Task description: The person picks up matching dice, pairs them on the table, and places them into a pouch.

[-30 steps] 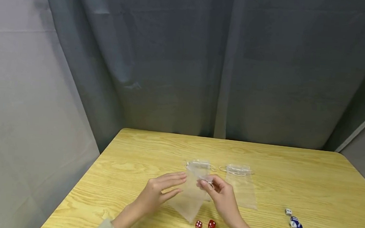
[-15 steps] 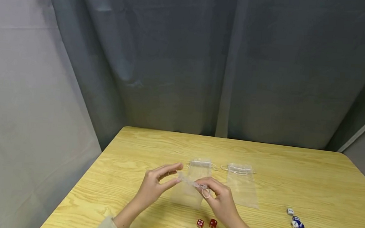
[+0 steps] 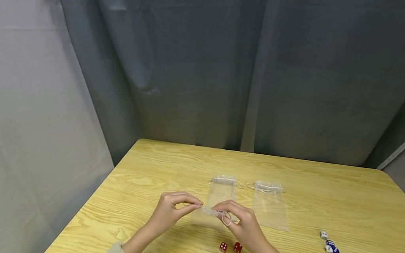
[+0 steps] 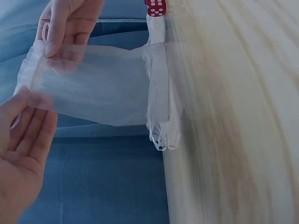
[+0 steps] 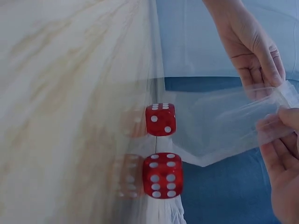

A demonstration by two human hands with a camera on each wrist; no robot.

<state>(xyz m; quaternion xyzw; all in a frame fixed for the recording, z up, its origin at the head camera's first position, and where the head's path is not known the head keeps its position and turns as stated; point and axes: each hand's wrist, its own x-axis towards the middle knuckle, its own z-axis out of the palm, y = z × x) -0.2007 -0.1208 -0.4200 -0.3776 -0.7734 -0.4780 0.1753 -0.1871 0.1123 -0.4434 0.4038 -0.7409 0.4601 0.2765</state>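
A sheer white drawstring bag (image 4: 98,86) is stretched between my two hands by its gathered mouth, its body hanging below. My left hand (image 3: 168,213) pinches the left end of the mouth between thumb and fingertips. At the other end my right hand (image 3: 246,225) pinches the edge, with a loop of white cord (image 3: 226,219) hanging by its fingers. Just in front of the bag, two red dice with white pips, one (image 3: 223,247) on the left and another (image 5: 161,120) on the right, sit on the table.
Behind the hands lie two more sheer bags, one (image 3: 223,189) partly covered by the held bag and one (image 3: 270,211) to its right. A white die (image 3: 323,234) and several blue and white dice (image 3: 332,248) are on the wooden table (image 3: 326,192) at right. Grey curtains (image 3: 200,63) stand behind.
My left hand has gone from spread fingers beside the bag to pinching its mouth. The bag's mouth has been lowered toward me and drawn straight between both hands; the dice stay put.
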